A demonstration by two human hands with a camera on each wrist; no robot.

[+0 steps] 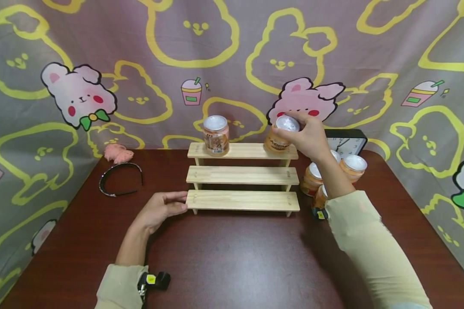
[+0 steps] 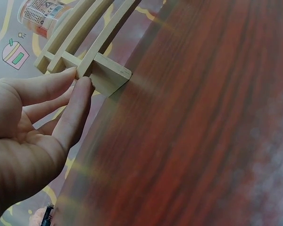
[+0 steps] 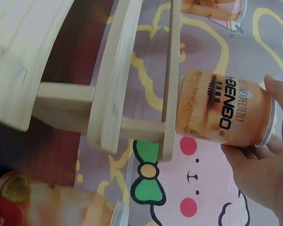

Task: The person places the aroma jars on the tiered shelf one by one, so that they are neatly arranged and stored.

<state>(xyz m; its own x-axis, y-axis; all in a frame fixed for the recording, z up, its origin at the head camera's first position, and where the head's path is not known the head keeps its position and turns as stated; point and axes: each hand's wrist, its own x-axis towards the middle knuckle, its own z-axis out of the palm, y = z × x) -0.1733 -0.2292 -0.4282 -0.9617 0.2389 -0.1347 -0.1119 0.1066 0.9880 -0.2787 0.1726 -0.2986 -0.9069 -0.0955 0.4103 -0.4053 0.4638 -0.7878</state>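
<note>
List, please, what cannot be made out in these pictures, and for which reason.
- The clock's lower left part: head view, hidden by jars and the right forearm.
- Some of these jars beside the wooden rack: head view, partly behind the same forearm.
- Small print on the top shelf's left jar: head view, too small to read.
- The lower left jar: right wrist view, cut off by the bottom edge.

Wooden three-tier rack [image 1: 242, 175]: pale straw yellow, faintly grained. Lettered jar [image 3: 224, 108]: orange, black print, silvery lid. Tabletop [image 1: 232, 257]: dark reddish brown with, from where I stand, a whitish sheen. Backdrop cloth [image 1: 224, 86]: greyish mauve, patterned with thick yellow animal outlines, pink rabbits and green bows. Clock [image 1: 348, 146]: black frame, white dial. Sleeve [image 1: 375, 244]: pale yellowish beige.
</note>
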